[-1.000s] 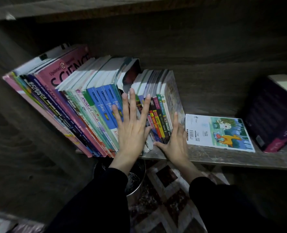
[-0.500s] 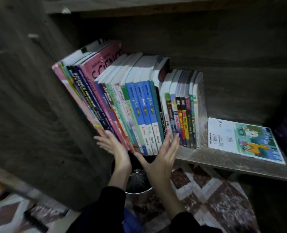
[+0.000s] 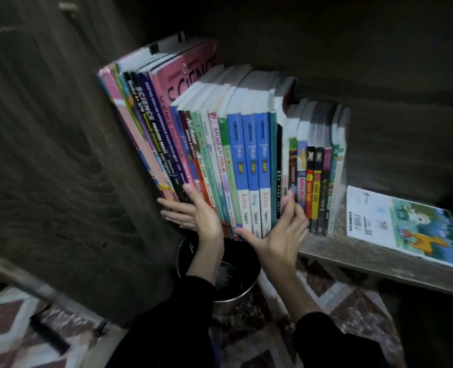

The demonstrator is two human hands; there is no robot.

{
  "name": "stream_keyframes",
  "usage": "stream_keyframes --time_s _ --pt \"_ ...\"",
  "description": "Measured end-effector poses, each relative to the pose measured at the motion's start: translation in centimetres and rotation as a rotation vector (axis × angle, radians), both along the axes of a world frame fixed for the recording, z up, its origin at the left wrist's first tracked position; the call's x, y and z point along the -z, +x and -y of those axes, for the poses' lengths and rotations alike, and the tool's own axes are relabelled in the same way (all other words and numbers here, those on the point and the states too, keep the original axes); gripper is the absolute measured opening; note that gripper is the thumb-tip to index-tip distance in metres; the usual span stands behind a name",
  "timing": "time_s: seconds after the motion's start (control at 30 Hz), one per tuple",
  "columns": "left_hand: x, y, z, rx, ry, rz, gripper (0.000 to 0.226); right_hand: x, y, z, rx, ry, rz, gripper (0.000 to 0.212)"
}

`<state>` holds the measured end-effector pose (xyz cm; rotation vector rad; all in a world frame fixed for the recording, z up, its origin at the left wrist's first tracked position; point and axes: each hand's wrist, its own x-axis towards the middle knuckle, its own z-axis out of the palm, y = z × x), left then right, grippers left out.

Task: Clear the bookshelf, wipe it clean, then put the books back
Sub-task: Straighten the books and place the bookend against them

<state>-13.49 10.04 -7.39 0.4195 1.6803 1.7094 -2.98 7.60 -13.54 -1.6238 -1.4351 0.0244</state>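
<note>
Both hands are pressing flat on the spines of the row of books (image 3: pixel 246 155) standing at the shelf's (image 3: pixel 353 251) left end — left hand (image 3: pixel 193 216) with fingers spread on the leaning pink ones, right hand (image 3: pixel 275 235) splayed open on the blue spines, neither gripping. The tall books are tilting left — they're looking ready to slump off the front edge into the metal bucket (image 3: pixel 228 277) below.

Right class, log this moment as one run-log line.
left hand: flat on tall books | right hand: flat on blue books | shelf: full
</note>
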Motion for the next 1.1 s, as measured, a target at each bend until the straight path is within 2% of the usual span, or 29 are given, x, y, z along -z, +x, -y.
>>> stream_keyframes --time_s 0.07,0.13,0.17,0.23,0.3,0.37,0.43,0.53,0.63,0.7,0.8,0.87,0.97,1.0,1.1 --pt "-1.1 0.0 0.4 -0.089 -0.025 -0.030 0.072 -0.7 0.3 0.1 -0.050 -0.027 0.007 0.121" --pt "-2.5 1.4 1.4 -0.115 0.041 -0.218 0.067 -1.1 1.7 0.5 -0.138 -0.072 0.021 0.115" --pt "-3.0 2.6 2.3 -0.108 0.138 -0.369 0.066 -1.5 2.7 1.0 -0.231 -0.078 0.004 0.105" --pt "-3.4 6.2 4.7 -0.010 0.382 -0.697 0.064 -2.2 5.7 2.2 -0.329 -0.004 -0.026 0.069" --pt "-3.6 9.7 6.8 0.175 0.610 -0.953 0.060 -3.3 9.8 3.4 -0.240 0.142 -0.009 0.044" --pt "-2.6 13.0 7.8 0.403 0.754 -1.053 0.049 -4.2 14.9 4.4 -0.045 0.244 0.050 0.039" --pt "-1.3 16.0 7.7 0.688 0.673 -0.968 0.044 -5.2 20.1 5.7 0.172 0.287 0.116 0.042" --pt "-0.1 20.1 6.2 1.031 0.194 -0.803 0.056 -6.2 25.6 7.3 0.440 0.256 0.120 0.055" --pt "-0.1 22.6 4.3 1.102 -0.218 -0.758 0.074 -6.4 28.2 8.0 0.586 0.159 0.146 0.075" --pt "-0.1 23.6 3.7 1.118 -0.340 -0.721 0.074 -6.6 29.2 8.0 0.603 0.087 0.078 0.091" --pt "0.7 24.5 2.4 1.057 -0.350 -0.629 0.067 -7.3 30.4 8.0 0.487 0.050 -0.189 0.105" --pt "1.6 25.1 1.1 0.935 -0.299 -0.397 0.064 -7.5 30.9 8.2 0.399 0.051 -0.328 0.107" --pt "2.3 26.4 -0.1 0.805 -0.178 -0.064 0.047 -7.3 30.9 8.6 0.386 0.021 -0.423 0.103" --pt "0.5 26.7 0.8 0.773 -0.157 -0.045 0.051 -7.1 30.8 8.6 0.387 0.018 -0.436 0.100" --pt "-3.8 28.4 2.6 0.727 -0.008 -0.177 0.054 -7.0 31.1 8.7 0.379 0.014 -0.449 0.086"
